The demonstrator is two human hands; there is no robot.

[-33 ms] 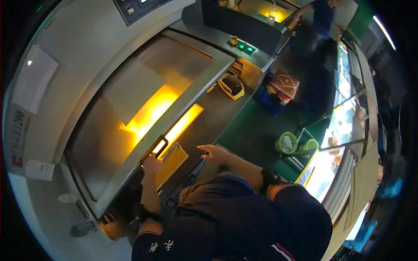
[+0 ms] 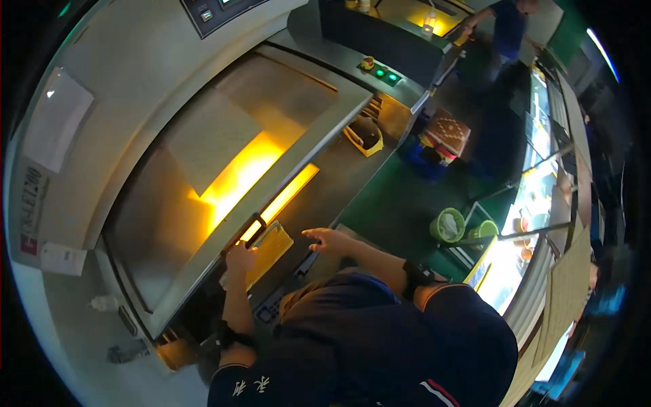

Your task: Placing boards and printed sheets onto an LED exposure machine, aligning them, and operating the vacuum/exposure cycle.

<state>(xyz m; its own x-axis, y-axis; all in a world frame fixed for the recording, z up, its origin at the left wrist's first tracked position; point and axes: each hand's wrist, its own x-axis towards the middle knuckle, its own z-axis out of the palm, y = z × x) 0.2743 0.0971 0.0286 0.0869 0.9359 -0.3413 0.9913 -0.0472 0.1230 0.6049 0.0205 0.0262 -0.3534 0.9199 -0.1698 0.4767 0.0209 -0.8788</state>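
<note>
My left hand (image 2: pixel 239 260) is closed round the lower end of a dark handle (image 2: pixel 253 229). That handle is fixed to the front edge of a wide machine cover (image 2: pixel 302 159), whose large window glows yellow. Just right of the hand, a flat yellow block (image 2: pixel 271 252) lies on the machine's ledge. My right hand (image 2: pixel 327 241) hovers past the block with its fingers stretched out and nothing in them. Between the cover's edge and the ledge shows a bright yellow lit strip (image 2: pixel 288 195).
Farther along the ledge stands a yellow-rimmed container (image 2: pixel 366 137), near a panel with green-lit buttons (image 2: pixel 385 75). Green baskets (image 2: pixel 447 225) and a patterned stool (image 2: pixel 447 132) stand on the right. A lit workbench (image 2: pixel 522 217) runs along the far right. Another person (image 2: pixel 507 30) works at the back.
The cover's edge has moved slightly toward me with my left hand, narrowing the lit strip and hiding part of the yellow-rimmed container. My right hand has shifted a little left.
</note>
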